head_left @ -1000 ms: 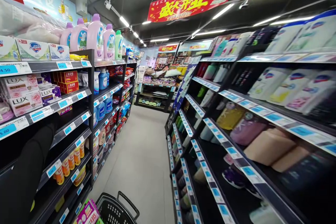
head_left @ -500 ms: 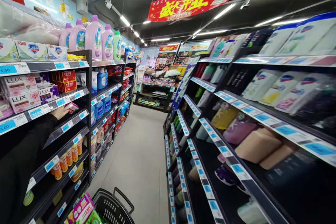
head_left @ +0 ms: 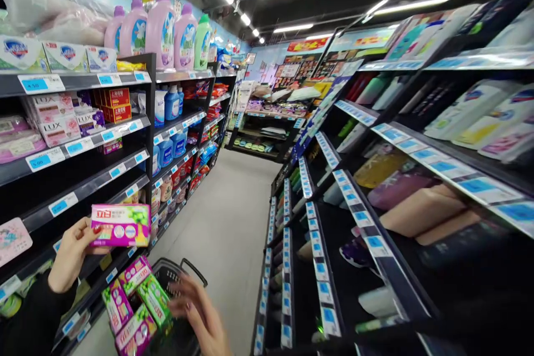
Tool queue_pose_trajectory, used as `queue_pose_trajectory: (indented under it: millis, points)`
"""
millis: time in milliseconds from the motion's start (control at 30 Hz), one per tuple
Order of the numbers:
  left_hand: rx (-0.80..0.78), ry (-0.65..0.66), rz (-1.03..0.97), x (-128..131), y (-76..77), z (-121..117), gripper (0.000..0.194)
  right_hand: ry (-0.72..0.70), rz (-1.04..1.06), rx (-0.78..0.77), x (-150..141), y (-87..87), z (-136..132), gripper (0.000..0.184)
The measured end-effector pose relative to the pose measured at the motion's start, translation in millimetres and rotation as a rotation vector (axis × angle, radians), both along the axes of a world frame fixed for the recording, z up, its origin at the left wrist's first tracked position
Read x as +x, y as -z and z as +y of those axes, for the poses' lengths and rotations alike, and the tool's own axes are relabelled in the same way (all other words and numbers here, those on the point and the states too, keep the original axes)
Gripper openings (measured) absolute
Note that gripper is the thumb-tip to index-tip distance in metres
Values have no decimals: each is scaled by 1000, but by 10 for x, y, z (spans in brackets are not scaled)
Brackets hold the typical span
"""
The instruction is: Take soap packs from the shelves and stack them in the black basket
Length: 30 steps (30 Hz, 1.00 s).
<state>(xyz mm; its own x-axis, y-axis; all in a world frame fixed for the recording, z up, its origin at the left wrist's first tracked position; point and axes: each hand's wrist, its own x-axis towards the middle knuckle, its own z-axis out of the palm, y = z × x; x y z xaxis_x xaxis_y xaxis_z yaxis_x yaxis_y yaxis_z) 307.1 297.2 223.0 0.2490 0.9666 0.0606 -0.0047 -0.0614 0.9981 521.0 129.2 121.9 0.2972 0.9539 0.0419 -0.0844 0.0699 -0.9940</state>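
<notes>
My left hand (head_left: 72, 253) is closed on a pink and green soap box (head_left: 120, 225), held out from the left shelf at its lower level. Below it a black shopping basket (head_left: 183, 267) holds several boxes of the same kind (head_left: 136, 300). My right hand (head_left: 200, 311) hovers over the basket with its fingers spread and slightly blurred, holding nothing.
Dark shelving (head_left: 83, 144) on the left carries soap boxes, pink detergent bottles (head_left: 161, 28) and blue bottles. Shelves on the right (head_left: 375, 189) hold packets and towels. A grey floor aisle (head_left: 225, 206) runs between them to a far display (head_left: 267, 122).
My left hand has drawn back out of the shelf with a soap box in it. My right hand has come into view over the basket, and the view has dropped lower.
</notes>
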Motion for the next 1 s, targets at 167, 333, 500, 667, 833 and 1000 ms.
queue_pose_trajectory:
  millis: [167, 333, 500, 667, 833, 1000]
  points:
    - [-136, 90, -100, -162, 276, -827, 29, -167, -51, 113, -265, -580, 78, 54]
    - [435, 240, 24, -387, 360, -989, 35, -110, -348, 470, -266, -609, -98, 26]
    - [742, 382, 11, -478, 327, -1044, 46, -71, -475, 675, -223, -549, -188, 36]
    - [633, 295, 116, -436, 260, -1121, 47, -77, -367, 522, -256, -525, -226, 30]
    - [58, 212, 140, -297, 183, -1113, 25, -162, -220, 166, -231, -448, -181, 45]
    - [-236, 246, 120, -51, 193, -899, 26, -67, -283, -45, -167, -482, -135, 71]
